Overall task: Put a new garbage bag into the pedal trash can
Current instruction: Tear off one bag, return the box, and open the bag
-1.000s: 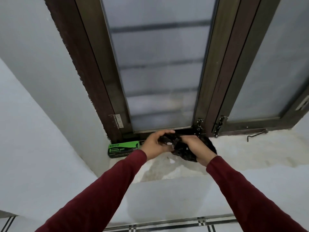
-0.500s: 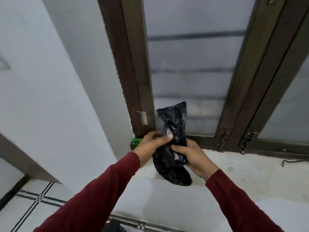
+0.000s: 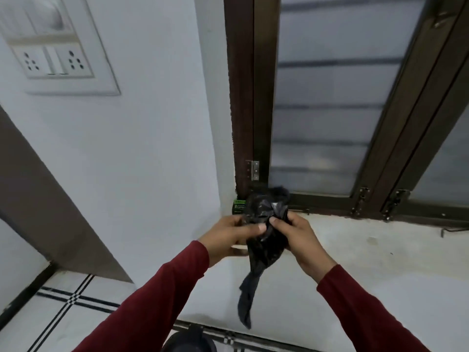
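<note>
A crumpled black garbage bag (image 3: 264, 224) is held between both hands in front of the window sill. My left hand (image 3: 228, 238) pinches its left side and my right hand (image 3: 300, 240) grips its right side. A twisted tail of the bag (image 3: 246, 301) hangs down below my hands. Behind the bag, the green box of garbage bags (image 3: 238, 205) sits in the sill's left corner, mostly hidden. A dark rounded object (image 3: 189, 342) shows at the bottom edge; I cannot tell whether it is the pedal trash can.
The white stone sill (image 3: 368, 252) runs to the right under a brown-framed frosted window (image 3: 324, 97). A loose metal hook (image 3: 454, 231) lies at the sill's far right. A switch and socket panel (image 3: 53, 49) is on the left wall. White tiled floor (image 3: 63, 308) lies below left.
The bag was lifted off the sill and pulled toward me. Its lower end has unrolled and now dangles. The view has shifted left, bringing the socket panel and floor into sight.
</note>
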The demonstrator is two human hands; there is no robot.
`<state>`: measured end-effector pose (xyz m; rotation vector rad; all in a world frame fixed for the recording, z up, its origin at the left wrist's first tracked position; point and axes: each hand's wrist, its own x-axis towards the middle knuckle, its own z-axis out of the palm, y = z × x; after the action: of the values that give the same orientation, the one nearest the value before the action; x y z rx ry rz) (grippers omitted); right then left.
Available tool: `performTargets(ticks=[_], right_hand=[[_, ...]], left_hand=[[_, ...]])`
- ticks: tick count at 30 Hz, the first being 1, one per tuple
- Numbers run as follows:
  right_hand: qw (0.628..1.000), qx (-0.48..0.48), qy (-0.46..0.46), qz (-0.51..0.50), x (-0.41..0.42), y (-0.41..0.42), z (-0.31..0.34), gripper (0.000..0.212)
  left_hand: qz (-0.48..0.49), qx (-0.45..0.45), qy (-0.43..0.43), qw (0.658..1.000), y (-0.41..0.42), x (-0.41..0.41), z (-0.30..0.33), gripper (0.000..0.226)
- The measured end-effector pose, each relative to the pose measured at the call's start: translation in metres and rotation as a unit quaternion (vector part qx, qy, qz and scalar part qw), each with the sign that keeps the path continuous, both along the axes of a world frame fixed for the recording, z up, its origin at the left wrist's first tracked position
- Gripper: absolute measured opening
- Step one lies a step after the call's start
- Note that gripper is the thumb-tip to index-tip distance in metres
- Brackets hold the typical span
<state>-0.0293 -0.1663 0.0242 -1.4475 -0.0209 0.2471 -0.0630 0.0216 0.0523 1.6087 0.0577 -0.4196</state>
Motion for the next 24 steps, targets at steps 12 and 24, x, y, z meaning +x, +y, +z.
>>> performTargets(ticks=[12,24], right_hand=[[0.996,-0.043,0.075,0.038,-0.163,0.052,-0.009,0.054],[0.992,0.006,0.109,-0.062,-0.270,0.104,0.008,0.043]], left_hand=[[0.097,0.052,-0.105,0.988,0.041,-0.103,-0.031,0.025],[0.108,-0.014,0.018,0.994,0.107,-0.236,-0.019,0.027]])
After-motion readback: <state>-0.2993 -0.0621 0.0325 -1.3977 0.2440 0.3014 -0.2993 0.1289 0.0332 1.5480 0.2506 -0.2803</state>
